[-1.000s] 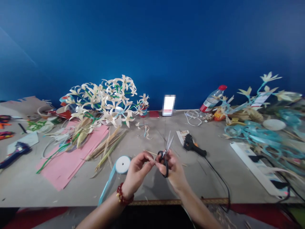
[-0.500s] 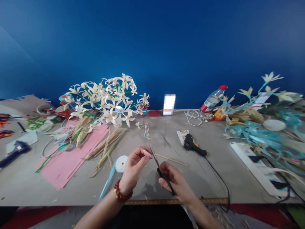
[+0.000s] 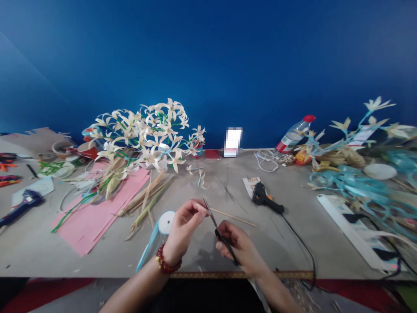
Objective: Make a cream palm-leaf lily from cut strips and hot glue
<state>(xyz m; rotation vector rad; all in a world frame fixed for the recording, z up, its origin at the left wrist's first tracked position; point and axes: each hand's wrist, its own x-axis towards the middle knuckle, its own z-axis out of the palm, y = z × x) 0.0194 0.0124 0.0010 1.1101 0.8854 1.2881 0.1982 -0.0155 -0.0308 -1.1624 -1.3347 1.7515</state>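
My left hand (image 3: pixel 184 226), with a red bead bracelet at the wrist, pinches a small pale strip between thumb and fingertips above the table's front edge. My right hand (image 3: pixel 239 248) grips black-handled scissors (image 3: pixel 219 232), blades pointing up and left toward that strip. A thin pale stick (image 3: pixel 234 216) lies on the table just behind both hands. A white ribbon roll (image 3: pixel 166 222) with a light blue tail sits just left of my left hand.
A pile of cream paper flowers (image 3: pixel 146 134) and pink sheets (image 3: pixel 97 213) fill the left. A black glue gun (image 3: pixel 265 198) with cord lies right of centre. A white power strip (image 3: pixel 352 230), blue ribbon and a leaning bottle (image 3: pixel 295 134) are on the right.
The scissors swung from blades pointing up and away to leaning left toward the strip. My right hand dropped closer to the table edge; my left hand stayed nearly in place.
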